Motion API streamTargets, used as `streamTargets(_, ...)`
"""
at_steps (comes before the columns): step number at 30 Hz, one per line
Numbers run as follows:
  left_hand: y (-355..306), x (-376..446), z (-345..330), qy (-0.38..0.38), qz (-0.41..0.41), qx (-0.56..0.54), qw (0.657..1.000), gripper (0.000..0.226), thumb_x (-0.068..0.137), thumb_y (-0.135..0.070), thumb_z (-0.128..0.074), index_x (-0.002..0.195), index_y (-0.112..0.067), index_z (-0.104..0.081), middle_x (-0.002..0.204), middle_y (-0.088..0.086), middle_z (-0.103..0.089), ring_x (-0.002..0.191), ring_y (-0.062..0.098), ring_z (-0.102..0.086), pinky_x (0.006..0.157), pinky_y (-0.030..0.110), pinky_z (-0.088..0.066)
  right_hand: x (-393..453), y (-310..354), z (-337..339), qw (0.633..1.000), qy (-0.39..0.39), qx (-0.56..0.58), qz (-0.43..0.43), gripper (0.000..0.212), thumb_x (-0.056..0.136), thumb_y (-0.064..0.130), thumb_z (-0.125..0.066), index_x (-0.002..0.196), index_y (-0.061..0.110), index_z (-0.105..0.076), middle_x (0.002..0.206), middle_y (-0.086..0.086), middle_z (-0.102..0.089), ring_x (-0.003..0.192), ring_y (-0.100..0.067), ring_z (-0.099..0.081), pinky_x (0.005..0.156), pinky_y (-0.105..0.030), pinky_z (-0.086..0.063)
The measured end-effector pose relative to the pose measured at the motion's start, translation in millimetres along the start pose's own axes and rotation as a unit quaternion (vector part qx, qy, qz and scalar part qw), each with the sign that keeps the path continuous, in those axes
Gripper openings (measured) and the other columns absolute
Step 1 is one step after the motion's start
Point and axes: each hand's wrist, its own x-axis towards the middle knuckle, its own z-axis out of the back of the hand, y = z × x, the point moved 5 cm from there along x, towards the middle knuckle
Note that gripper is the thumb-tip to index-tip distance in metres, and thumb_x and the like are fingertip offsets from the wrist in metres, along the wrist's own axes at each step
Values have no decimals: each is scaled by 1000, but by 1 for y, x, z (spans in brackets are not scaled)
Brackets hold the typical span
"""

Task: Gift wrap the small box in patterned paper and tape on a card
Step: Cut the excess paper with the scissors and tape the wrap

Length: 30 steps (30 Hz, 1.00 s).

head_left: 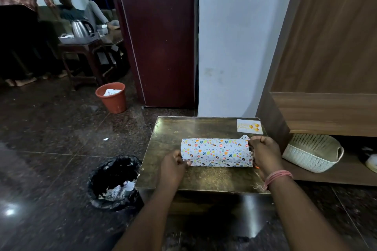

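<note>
Head view: we see the wrapped box [216,152] lying low and right of centre on the worktop [204,179], its long axis running left to right between our hands. Our left hand [173,166] pinches the paper at its near-left corner; our right hand [264,152] curls round the loose right end. Behind it, the card [249,126] waits at the worktop's far right corner.

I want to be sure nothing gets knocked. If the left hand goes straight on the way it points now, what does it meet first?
The left hand points right, along the table, and already touches the wrapped box at its near left corner. So it would most likely push the box first, toward the right hand.
</note>
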Motion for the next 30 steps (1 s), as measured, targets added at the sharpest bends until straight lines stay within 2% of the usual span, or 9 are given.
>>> streamTargets(2,-10,-6,4,-36,-10,7,999,40,81,-9,-81,113,-22,-61,109,-4,-73,97,18,-68,88,37,-55,-10,21,7,998,5,-26,59,11,92,21,-62,83,16,-67,79,-4,-70,68,-22,-62,64,-36,-50)
streamTargets(4,-33,-16,9,-100,-37,56,993,55,80,-6,-74,128,-21,-52,124,-2,-60,115,21,-54,98,34,-43,-18,42,12,991,9,-48,125,12,95,14,-59,85,16,-64,82,-5,-70,71,-24,-66,68,-38,-55)
streamTargets(6,-62,-28,8,-137,-94,101,981,61,78,-5,-68,135,-20,-50,127,-2,-55,124,24,-43,97,25,-28,-24,54,13,985,41,-63,155,12,96,12,-60,85,16,-64,82,-4,-69,72,-23,-65,71,-39,-55)
streamTargets(9,-90,-40,-11,-106,-215,165,957,46,84,-13,-68,127,-26,-59,123,-3,-62,123,26,-43,99,34,-33,-28,46,6,982,121,-81,121,17,99,7,-57,84,11,-64,85,-12,-71,70,-18,-63,64,-34,-54)
streamTargets(12,-93,-42,-34,-74,-273,212,936,36,87,-28,-71,122,-25,-67,124,-4,-67,120,26,-49,102,38,-34,-30,41,-1,978,156,-96,102,20,99,1,-52,84,9,-63,87,-12,-73,67,-17,-65,57,-29,-52)
streamTargets(18,-121,-31,-57,15,-274,245,930,38,85,-43,-78,122,-35,-72,123,-8,-69,120,22,-54,105,36,-32,-29,36,-4,973,174,-120,94,19,97,1,-52,85,10,-64,85,-10,-73,68,-16,-69,61,-35,-56)
streamTargets(23,-118,-25,-67,38,-274,295,914,35,81,-49,-79,114,-39,-76,121,-13,-68,119,17,-54,100,36,-33,-25,37,1,970,209,-114,47,21,97,-3,-53,82,8,-63,86,-16,-69,68,-18,-67,53,-26,-51)
streamTargets(27,-112,-15,-69,26,-257,235,937,24,73,-48,-86,95,-39,-80,104,-16,-71,105,17,-59,96,41,-43,-20,41,-2,956,251,-144,45,17,94,-2,-59,81,7,-66,83,-16,-69,72,-20,-68,62,-29,-55)
streamTargets(30,-109,-7,-69,40,-230,188,954,17,70,-45,-89,84,-39,-81,90,-19,-69,96,14,-63,92,42,-48,-21,40,-8,937,280,-205,49,14,93,-1,-59,84,6,-67,76,-14,-70,67,-17,-67,60,-27,-53)
